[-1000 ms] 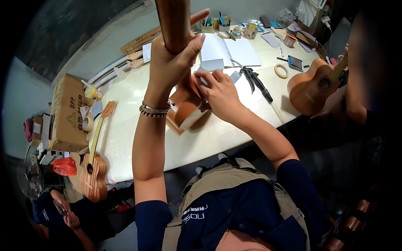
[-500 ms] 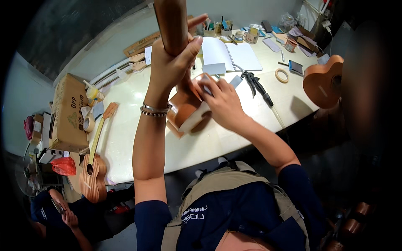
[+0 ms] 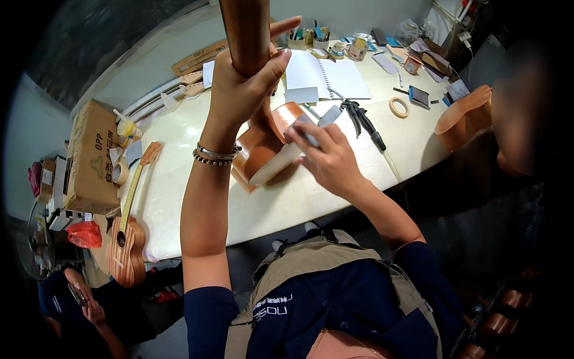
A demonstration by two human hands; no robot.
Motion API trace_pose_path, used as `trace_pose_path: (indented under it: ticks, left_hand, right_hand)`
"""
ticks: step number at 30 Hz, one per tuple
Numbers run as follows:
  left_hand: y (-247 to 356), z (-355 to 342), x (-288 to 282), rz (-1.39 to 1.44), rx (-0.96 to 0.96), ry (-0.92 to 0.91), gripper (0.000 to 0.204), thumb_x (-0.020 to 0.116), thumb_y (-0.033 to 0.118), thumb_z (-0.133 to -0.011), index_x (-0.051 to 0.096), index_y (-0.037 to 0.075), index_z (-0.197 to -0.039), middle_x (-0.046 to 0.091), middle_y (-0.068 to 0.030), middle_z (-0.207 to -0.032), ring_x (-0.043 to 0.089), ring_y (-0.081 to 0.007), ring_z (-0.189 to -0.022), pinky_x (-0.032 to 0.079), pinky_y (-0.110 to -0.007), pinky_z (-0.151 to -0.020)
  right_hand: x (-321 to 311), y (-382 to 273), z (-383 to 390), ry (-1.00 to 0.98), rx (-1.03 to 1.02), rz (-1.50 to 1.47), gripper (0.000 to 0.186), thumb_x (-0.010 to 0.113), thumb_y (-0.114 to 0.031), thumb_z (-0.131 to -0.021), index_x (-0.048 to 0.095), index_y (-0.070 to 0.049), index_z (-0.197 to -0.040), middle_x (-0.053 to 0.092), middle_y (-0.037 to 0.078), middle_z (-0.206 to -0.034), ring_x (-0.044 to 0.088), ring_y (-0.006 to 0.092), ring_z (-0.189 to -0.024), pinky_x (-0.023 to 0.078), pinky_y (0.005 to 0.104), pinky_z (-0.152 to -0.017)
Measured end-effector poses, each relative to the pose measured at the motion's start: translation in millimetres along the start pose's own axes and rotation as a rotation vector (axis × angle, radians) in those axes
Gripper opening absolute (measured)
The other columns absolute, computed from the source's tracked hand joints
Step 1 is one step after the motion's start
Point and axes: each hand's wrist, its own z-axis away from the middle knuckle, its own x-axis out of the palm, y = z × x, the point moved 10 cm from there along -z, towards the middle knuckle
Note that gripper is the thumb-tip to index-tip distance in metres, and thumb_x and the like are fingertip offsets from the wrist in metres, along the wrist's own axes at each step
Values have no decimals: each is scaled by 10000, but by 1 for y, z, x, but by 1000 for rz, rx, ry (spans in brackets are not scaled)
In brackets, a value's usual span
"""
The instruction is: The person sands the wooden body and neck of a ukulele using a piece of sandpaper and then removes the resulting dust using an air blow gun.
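Note:
My left hand point(image 3: 239, 90) is wrapped round the neck point(image 3: 250, 36) of a brown wooden ukulele, one finger stretched out to the right. The ukulele's glossy body point(image 3: 254, 149) hangs below that hand, tilted over the white table. Against the curved side of the body is my right hand point(image 3: 335, 158), its fingers bent over a small grey pad point(image 3: 309, 137) that looks like sandpaper. Motion smears the right fingers and the pad, and the fingers partly cover it.
On the table lie a black air blow gun point(image 3: 363, 119), a roll of tape point(image 3: 399, 107) and a spiral notebook point(image 3: 350, 81). Leftward are a striped ukulele point(image 3: 125, 251) and a cardboard box point(image 3: 92, 161). A co-worker at right handles another ukulele body point(image 3: 460, 122).
My right hand and the grey pad have moved slightly right and down along the ukulele's side. My left hand keeps its hold. The co-worker's ukulele body at right has turned.

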Motion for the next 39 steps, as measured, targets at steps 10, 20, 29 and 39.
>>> trace_pose_path:
  ticks: [10, 20, 29, 39]
  left_hand:
    - [2, 5, 5, -37, 6, 0, 209, 624, 86, -810, 545, -16, -646, 669, -109, -1051, 529, -35, -495, 388, -195, -439]
    - [0, 0, 13, -38, 11, -41, 132, 596, 29, -826, 548, -41, -724, 577, -211, -1160, 501, -36, -496, 388, -186, -440]
    - [11, 9, 5, -35, 5, 47, 203, 621, 41, -805, 531, -30, -637, 651, -148, -1082, 520, -25, -523, 390, -197, -460]
    - [17, 19, 20, -37, 16, 39, 178, 624, 9, -812, 530, 7, -661, 630, -247, -1033, 604, -208, -1047, 461, -202, -581]
  right_hand:
    - [9, -13, 10, 21, -78, 139, 446, 711, -139, -619, 641, -47, -1050, 523, -20, -1156, 483, 185, -858, 407, 311, -767]
    - [18, 2, -10, -69, -135, 225, 403, 701, -201, -646, 649, -63, -1021, 515, -19, -1152, 476, 193, -930, 397, 321, -792]
    - [-27, 29, 5, -37, 38, -189, 557, 751, -162, -636, 595, -90, -1166, 538, 55, -1156, 504, 244, -1032, 406, 354, -841]
    - [5, 59, 9, 48, 447, -761, 584, 654, 14, -779, 448, -111, -1311, 454, 103, -1237, 464, 202, -1154, 465, 312, -918]
